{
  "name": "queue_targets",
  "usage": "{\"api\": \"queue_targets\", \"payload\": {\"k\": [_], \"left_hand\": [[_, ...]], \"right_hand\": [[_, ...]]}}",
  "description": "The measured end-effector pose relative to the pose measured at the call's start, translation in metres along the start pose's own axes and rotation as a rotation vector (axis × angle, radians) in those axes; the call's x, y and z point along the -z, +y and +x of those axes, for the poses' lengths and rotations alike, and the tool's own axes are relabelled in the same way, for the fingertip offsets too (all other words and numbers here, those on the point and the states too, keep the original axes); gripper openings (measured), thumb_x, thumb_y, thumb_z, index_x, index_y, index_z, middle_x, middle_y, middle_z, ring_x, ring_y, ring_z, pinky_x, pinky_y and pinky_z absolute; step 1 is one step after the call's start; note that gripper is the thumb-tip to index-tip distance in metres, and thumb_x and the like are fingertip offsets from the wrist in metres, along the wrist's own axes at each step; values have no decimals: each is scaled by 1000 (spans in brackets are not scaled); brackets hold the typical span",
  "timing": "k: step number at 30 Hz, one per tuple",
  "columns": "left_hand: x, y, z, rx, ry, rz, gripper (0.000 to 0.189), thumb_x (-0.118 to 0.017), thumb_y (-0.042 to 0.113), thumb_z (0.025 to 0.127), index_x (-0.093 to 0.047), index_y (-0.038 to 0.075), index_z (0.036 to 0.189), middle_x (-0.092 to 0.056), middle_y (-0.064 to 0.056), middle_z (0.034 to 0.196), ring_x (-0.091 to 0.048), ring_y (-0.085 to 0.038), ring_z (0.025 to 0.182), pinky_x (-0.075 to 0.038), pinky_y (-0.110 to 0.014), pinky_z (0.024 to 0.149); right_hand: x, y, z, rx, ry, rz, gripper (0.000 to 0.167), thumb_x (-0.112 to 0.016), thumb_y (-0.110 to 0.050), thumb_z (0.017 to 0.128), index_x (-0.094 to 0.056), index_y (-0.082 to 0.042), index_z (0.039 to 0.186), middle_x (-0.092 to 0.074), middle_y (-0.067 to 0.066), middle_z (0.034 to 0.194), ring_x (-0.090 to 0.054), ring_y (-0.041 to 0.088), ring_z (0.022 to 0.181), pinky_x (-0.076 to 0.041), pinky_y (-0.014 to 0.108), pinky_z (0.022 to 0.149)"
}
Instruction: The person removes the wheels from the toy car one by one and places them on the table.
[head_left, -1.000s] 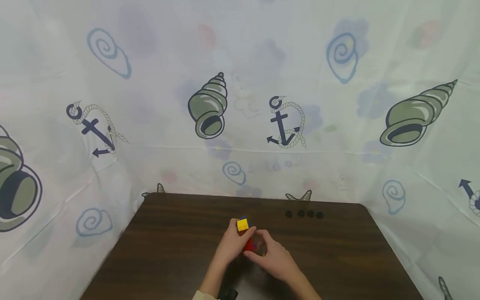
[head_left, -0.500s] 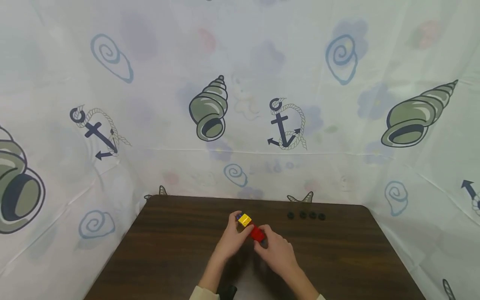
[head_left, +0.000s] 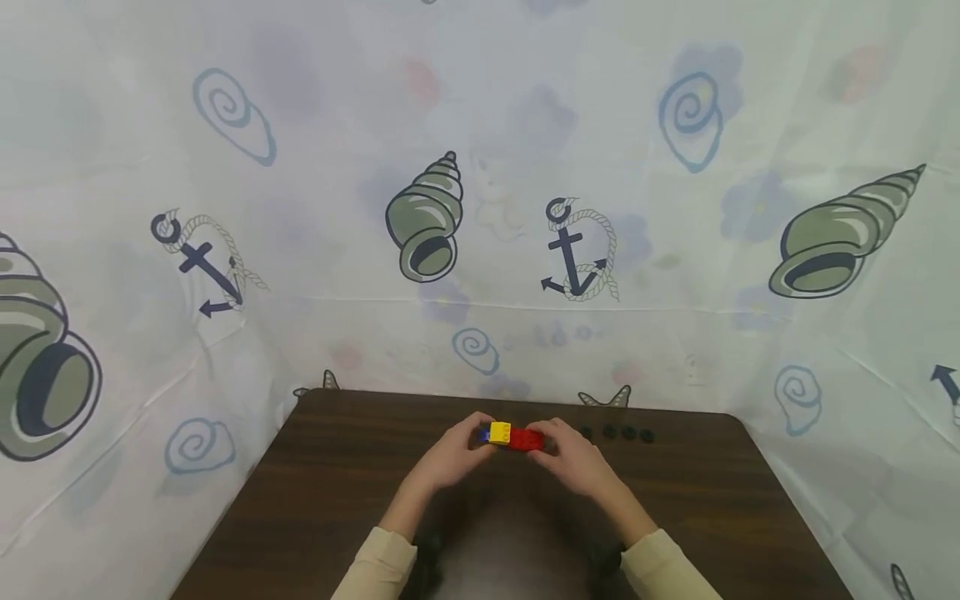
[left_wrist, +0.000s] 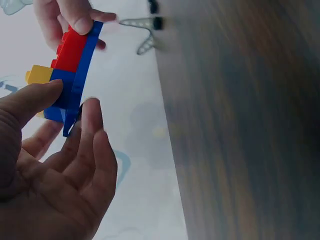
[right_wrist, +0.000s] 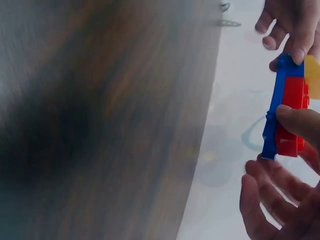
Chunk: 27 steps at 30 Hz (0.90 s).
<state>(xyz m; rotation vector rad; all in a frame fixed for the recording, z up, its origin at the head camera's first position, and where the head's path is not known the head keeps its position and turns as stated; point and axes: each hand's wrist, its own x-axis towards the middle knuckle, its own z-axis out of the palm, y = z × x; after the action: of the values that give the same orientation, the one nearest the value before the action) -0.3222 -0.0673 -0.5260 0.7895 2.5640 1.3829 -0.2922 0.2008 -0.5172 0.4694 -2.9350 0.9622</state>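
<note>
Both hands hold one assembly of building bricks, raised above the dark table (head_left: 330, 492). It has a yellow brick (head_left: 500, 432) at its left part and red bricks (head_left: 527, 440) at its right. A long blue base (right_wrist: 273, 110) runs beneath them. My left hand (head_left: 450, 457) pinches the end with the yellow brick, its thumb on a blue brick (left_wrist: 61, 95) in the left wrist view. My right hand (head_left: 579, 460) grips the red end, its thumb pressing the red side in the right wrist view. Fingers partly hide both ends.
Several small black round pieces (head_left: 628, 432) lie in a row near the table's back edge, right of centre, the nearest partly behind my right hand. A white cloth (head_left: 495, 100) printed with shells and anchors hangs behind and at both sides.
The assembly has turned from pointing down toward me to lying crosswise, and moved slightly away. My right hand has moved forward with the red end; both sleeves now show more.
</note>
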Motion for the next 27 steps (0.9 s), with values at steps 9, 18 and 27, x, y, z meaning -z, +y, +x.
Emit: {"api": "queue_targets", "payload": {"k": [9, 18, 27], "left_hand": [[-4, -16, 33, 72, 70, 248, 40, -78, 35, 100, -68, 14, 132, -63, -5, 123, -66, -21, 107, -60, -51, 95], [-13, -43, 52, 98, 62, 357, 37, -78, 29, 100, -68, 9, 129, -69, -8, 123, -67, -25, 111, -59, -53, 100], [-19, -66, 57, 152, 51, 328, 40, -77, 26, 101, -66, 5, 134, -67, -14, 136, -67, -33, 125, -54, -57, 109]], "right_hand": [[2, 23, 40, -40, -62, -43, 38, -78, -35, 101, -69, -22, 135, -75, 0, 128, -71, 18, 101, -61, 49, 85], [-15, 39, 69, -102, -132, -108, 41, -73, -28, 104, -67, -16, 142, -72, 9, 138, -69, 34, 126, -54, 63, 105], [-28, 43, 84, -124, -170, -153, 40, -74, -26, 103, -68, -16, 142, -72, 10, 138, -68, 34, 127, -53, 64, 105]]}}
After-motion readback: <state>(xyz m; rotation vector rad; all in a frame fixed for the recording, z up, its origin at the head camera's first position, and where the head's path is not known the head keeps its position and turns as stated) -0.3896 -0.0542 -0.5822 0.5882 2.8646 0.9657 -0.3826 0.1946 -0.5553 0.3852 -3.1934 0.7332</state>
